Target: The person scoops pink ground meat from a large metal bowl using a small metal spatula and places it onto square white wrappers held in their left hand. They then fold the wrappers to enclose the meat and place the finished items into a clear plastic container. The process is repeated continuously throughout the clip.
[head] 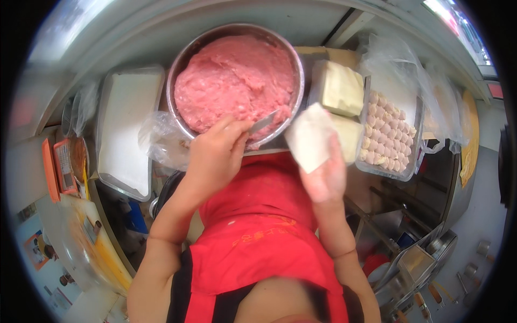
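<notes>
My left hand (221, 151) grips a flat metal spreading blade (263, 122) over the near rim of a large steel bowl (301, 87). The bowl is heaped with pink ground meat filling (238, 76), and the blade's tip touches some of it by the right wall. To the right of the bowl, my right hand (329, 177) holds a thin pale dough wrapper (312, 137) across its palm and fingers. Just beyond that hand stand two stacks of square wrappers, a far one (343, 89) and a near one (348, 135), the near one partly hidden by the hand.
A tray (394, 174) at right carries rows of filled wontons (387, 133), with clear plastic bags (398, 56) beside it. At left lie a white-lined metal tray (125, 125) and a crumpled plastic bag (163, 139). An orange scale (64, 165) sits farther left. Utensils (424, 305) appear at lower right.
</notes>
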The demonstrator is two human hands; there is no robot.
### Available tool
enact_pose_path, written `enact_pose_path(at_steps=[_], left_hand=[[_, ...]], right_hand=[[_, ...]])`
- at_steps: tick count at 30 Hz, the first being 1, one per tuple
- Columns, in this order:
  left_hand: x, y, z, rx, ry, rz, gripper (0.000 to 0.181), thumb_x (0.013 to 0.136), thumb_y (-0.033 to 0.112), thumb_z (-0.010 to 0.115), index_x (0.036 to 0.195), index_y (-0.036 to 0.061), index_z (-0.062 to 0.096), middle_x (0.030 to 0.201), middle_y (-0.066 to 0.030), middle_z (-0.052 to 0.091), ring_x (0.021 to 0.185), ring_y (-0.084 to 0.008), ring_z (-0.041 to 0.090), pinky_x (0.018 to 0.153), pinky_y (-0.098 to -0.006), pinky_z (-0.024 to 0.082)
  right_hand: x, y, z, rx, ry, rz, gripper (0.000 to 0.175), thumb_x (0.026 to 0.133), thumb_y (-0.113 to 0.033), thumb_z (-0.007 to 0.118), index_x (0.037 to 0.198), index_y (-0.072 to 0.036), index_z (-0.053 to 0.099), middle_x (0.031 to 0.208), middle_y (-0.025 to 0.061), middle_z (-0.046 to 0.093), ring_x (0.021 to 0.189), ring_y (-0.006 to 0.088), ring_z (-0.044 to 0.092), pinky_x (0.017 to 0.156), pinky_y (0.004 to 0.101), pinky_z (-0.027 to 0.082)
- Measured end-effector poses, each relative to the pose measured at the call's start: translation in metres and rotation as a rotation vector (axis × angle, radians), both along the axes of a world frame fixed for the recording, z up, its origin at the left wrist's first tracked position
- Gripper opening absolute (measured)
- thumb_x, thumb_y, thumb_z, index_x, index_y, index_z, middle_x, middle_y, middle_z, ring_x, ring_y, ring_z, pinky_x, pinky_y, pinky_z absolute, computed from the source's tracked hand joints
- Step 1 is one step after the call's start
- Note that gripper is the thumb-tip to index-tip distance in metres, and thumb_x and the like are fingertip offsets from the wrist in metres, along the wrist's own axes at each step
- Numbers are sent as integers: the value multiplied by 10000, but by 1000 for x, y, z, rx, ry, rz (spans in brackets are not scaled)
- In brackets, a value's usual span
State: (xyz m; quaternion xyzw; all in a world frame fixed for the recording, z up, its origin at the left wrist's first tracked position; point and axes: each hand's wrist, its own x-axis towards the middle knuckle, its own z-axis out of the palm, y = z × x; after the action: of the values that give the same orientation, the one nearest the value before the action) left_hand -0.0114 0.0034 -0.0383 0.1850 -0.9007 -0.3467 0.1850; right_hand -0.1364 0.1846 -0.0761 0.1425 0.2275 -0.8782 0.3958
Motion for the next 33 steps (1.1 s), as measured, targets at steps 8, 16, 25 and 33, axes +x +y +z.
enact_pose_path(at_steps=[8,16,25,33], left_hand=[[10,33,-5,-365,43,-198,275,797,86,687,1071,64,712,959,-84,649,777,-230,656,617,-346,477],[15,9,2,-156,137,-381,258,756,17,702,1006,73,732,939,-68,657,746,-225,652,594,-346,485],[-12,10,9,-323,211,-394,187,798,-61,738,940,59,749,808,-97,658,645,-284,634,526,-389,477],[-24,14,26,-486,67,-288,60,916,102,731,918,42,726,929,-147,698,880,-288,681,765,-374,542]], right_hand=[[22,-10,1,-134,85,40,557,1111,-353,372,1551,-11,357,1466,162,512,1383,283,476,1201,462,343],[-2,5,15,-211,19,-151,583,1089,-486,349,1447,-43,471,1389,187,555,1381,348,465,1206,537,313],[5,-17,-20,-190,-28,0,167,1024,-213,542,988,-66,610,1014,98,664,928,212,670,759,347,564],[6,-2,1,-462,63,-99,225,1065,-265,559,1171,-73,608,1079,84,689,1035,199,686,950,365,554]])
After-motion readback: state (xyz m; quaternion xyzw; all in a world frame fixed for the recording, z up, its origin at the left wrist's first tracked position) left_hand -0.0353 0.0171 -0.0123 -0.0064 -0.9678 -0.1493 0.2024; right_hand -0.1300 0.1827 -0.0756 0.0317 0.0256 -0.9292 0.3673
